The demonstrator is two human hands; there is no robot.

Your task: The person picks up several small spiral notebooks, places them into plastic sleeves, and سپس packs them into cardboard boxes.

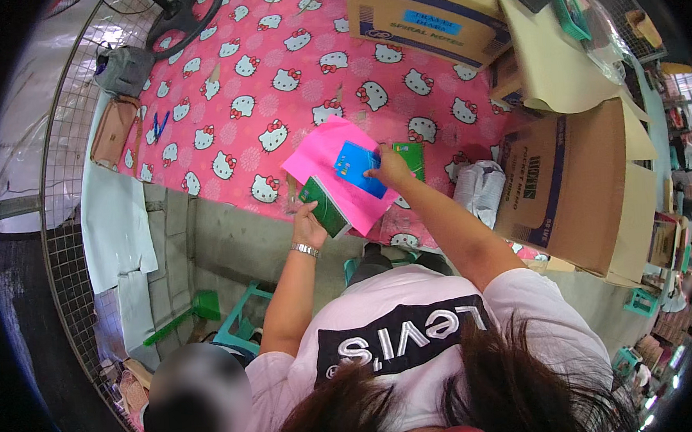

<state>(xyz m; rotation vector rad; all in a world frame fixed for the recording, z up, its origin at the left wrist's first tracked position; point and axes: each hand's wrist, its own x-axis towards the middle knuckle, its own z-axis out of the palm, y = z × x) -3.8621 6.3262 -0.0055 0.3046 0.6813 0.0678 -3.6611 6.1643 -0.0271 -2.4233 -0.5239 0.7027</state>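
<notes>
A green notebook (326, 211) with pale page edges is in my left hand (308, 227), fingers closed on its near left side. My right hand (391, 171) grips a blue notebook (357, 168) by its right edge, thumb on the cover. Both notebooks overlap a bright pink sheet (315, 153) at the table's near edge; I cannot tell whether the blue one rests on it. Partly behind my right hand lies another green notebook (412, 159).
The table has a pink cartoon-cat cover (275, 135). On the right stand an open carton (567, 185) and a silvery wrapped bundle (479, 189). Another carton (430, 24) is at the back. Blue scissors (158, 126) and a brown pouch (115, 132) lie left. A person (195, 396) is at lower left.
</notes>
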